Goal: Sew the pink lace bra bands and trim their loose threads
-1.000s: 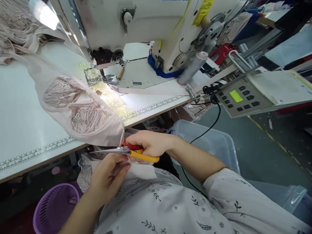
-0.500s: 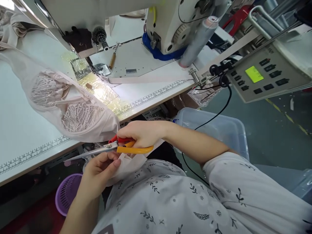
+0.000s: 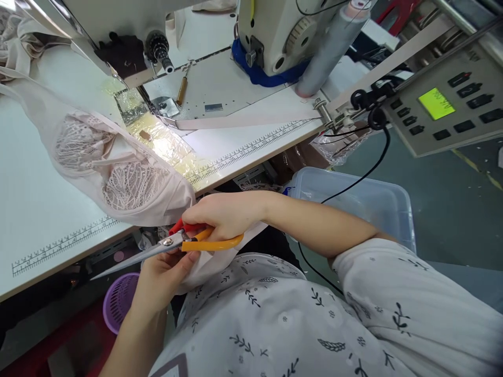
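My right hand (image 3: 223, 212) is wrapped round a pair of scissors (image 3: 133, 256) with orange and red handles, their long blades together and pointing left. Just below, my left hand (image 3: 161, 277) pinches pale pink fabric (image 3: 212, 267) between thumb and fingers. The blades cross over the left fingers and hide some of them. A pale pink bra (image 3: 133, 183) with lace cups lies along the table's front edge, its near end reaching down towards my right hand. Whether the held fabric is joined to it is hidden behind the right hand.
A sewing machine (image 3: 271, 36) stands on the white table (image 3: 23, 173). A pale elastic band (image 3: 251, 121) runs from the needle area to a metal guide. At right are a control panel (image 3: 428, 125) and a clear plastic bin (image 3: 353, 199); below left, a purple basket (image 3: 120, 303).
The scissors have shifted slightly left and down across my left hand, and their blades show more clearly. My left hand keeps its pinch on the fabric. The view has shifted a little.
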`<state>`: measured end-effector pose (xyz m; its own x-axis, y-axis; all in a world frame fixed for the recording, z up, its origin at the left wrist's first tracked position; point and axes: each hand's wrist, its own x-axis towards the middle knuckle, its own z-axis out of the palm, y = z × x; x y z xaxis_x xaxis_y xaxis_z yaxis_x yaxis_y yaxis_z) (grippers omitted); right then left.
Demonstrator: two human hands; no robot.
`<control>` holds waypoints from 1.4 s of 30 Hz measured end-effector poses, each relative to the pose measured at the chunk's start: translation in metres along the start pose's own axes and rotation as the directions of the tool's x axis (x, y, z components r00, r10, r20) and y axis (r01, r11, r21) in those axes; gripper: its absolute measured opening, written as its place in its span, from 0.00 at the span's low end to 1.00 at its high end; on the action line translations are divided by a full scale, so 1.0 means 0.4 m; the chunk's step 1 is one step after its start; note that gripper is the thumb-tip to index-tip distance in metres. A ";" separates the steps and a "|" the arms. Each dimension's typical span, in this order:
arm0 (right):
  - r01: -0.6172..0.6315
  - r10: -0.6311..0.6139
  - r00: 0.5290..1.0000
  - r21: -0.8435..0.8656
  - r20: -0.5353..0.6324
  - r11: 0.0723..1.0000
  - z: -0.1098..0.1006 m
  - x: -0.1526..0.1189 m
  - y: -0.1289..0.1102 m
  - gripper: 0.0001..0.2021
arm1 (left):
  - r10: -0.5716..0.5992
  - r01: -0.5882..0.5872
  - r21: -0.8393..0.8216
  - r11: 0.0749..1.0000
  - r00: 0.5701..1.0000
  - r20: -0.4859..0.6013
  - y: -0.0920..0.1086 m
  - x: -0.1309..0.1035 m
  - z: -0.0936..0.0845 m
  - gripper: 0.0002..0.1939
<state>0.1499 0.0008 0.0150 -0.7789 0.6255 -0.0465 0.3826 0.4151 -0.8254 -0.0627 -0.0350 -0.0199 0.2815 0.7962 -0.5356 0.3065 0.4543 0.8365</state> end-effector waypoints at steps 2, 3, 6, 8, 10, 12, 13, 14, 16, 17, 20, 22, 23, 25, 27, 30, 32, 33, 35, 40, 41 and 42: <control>0.020 -0.020 1.000 -0.008 -0.004 1.000 -0.002 0.001 -0.004 0.11 | -0.015 0.015 0.028 0.999 1.000 -0.025 -0.007 -0.001 -0.007 0.17; 0.030 -0.030 1.000 -0.013 -0.004 0.999 -0.004 0.002 -0.006 0.10 | -0.015 0.015 0.032 0.999 1.000 -0.021 -0.010 -0.002 -0.010 0.16; 0.037 -0.037 0.999 -0.034 0.000 0.999 -0.005 0.007 -0.012 0.08 | 0.006 -0.006 0.023 1.000 1.000 0.006 -0.015 -0.002 -0.013 0.16; 0.024 -0.025 1.000 -0.045 -0.008 0.999 -0.001 0.007 -0.015 0.06 | 0.020 -0.020 0.006 1.000 1.000 0.016 -0.014 -0.002 -0.010 0.17; -0.003 0.002 0.997 -0.019 -0.074 1.000 0.008 -0.001 -0.015 0.06 | 0.025 -0.024 -0.027 0.999 0.999 0.033 -0.009 -0.001 -0.005 0.17; -0.032 0.050 0.974 0.085 -0.222 0.996 0.025 -0.021 -0.016 0.06 | 0.025 -0.021 -0.082 0.996 0.998 0.051 -0.003 -0.001 -0.002 0.16; -0.037 0.083 0.948 0.155 -0.306 0.987 0.035 -0.037 -0.016 0.08 | 0.024 -0.017 -0.116 0.993 0.998 0.056 0.000 -0.001 -0.001 0.16; -0.029 0.114 0.918 0.224 -0.379 0.974 0.047 -0.056 -0.016 0.10 | 0.022 -0.014 -0.151 0.988 0.998 0.054 0.002 -0.002 -0.002 0.15; -0.011 0.148 0.895 0.310 -0.421 0.951 0.075 -0.100 -0.015 0.17 | 0.010 0.000 -0.211 0.978 0.999 0.049 0.003 -0.002 -0.003 0.14; -0.012 0.143 0.915 0.329 -0.377 0.944 0.091 -0.121 -0.013 0.20 | 0.005 0.006 -0.232 0.973 0.999 0.046 0.002 -0.002 -0.004 0.13; -0.185 0.223 0.969 0.282 -0.108 0.941 0.149 -0.172 -0.004 0.20 | -0.001 0.014 -0.270 0.963 0.999 0.046 -0.006 0.001 -0.003 0.12; -0.303 0.309 0.951 0.210 0.006 0.930 0.187 -0.187 0.004 0.18 | 0.004 0.007 -0.285 0.959 0.999 0.035 -0.013 0.005 0.000 0.12; -0.336 0.337 0.941 0.190 0.029 0.922 0.204 -0.190 0.008 0.17 | 0.007 0.002 -0.287 0.958 1.000 0.031 -0.017 0.006 0.003 0.13; -0.368 0.368 0.929 0.186 0.032 0.911 0.230 -0.188 0.014 0.16 | 0.010 -0.001 -0.279 0.960 1.000 0.029 -0.025 0.008 0.009 0.13; -0.379 0.384 0.923 0.202 0.014 0.903 0.243 -0.181 0.017 0.17 | 0.013 -0.006 -0.256 0.967 1.000 0.023 -0.031 0.007 0.016 0.13; -0.392 0.405 0.914 0.222 -0.016 0.893 0.245 -0.167 0.014 0.19 | 0.007 -0.006 -0.220 0.975 1.000 0.003 -0.040 0.003 0.028 0.13; -0.399 0.410 0.912 0.214 -0.012 0.892 0.238 -0.158 0.009 0.18 | -0.003 0.004 -0.213 0.977 1.000 0.005 -0.045 0.001 0.034 0.14; -0.404 0.414 0.910 0.206 -0.007 0.891 0.234 -0.154 0.007 0.18 | -0.010 0.012 -0.216 0.976 1.000 0.010 -0.047 0.000 0.037 0.14; -0.418 0.425 0.905 0.188 0.008 0.889 0.227 -0.147 0.001 0.17 | -0.020 0.022 -0.223 0.974 1.000 0.009 -0.049 0.000 0.042 0.14; -0.453 0.456 0.890 0.164 0.024 0.876 0.218 -0.141 -0.009 0.18 | -0.028 0.024 -0.222 0.975 1.000 -0.012 -0.045 0.000 0.051 0.14; -0.457 0.459 0.888 0.162 0.026 0.875 0.217 -0.140 -0.011 0.18 | -0.026 0.022 -0.222 0.975 1.000 -0.015 -0.044 0.000 0.052 0.14; -0.460 0.462 0.886 0.160 0.028 0.873 0.216 -0.139 -0.012 0.18 | -0.024 0.019 -0.220 0.975 1.000 -0.019 -0.043 0.000 0.053 0.14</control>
<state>0.1485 -0.0931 -0.0273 -0.5274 0.7280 -0.4381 0.6130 -0.0310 -0.7895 -0.0487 -0.0513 -0.0368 0.2571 0.7925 -0.5530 0.1041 0.5462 0.8312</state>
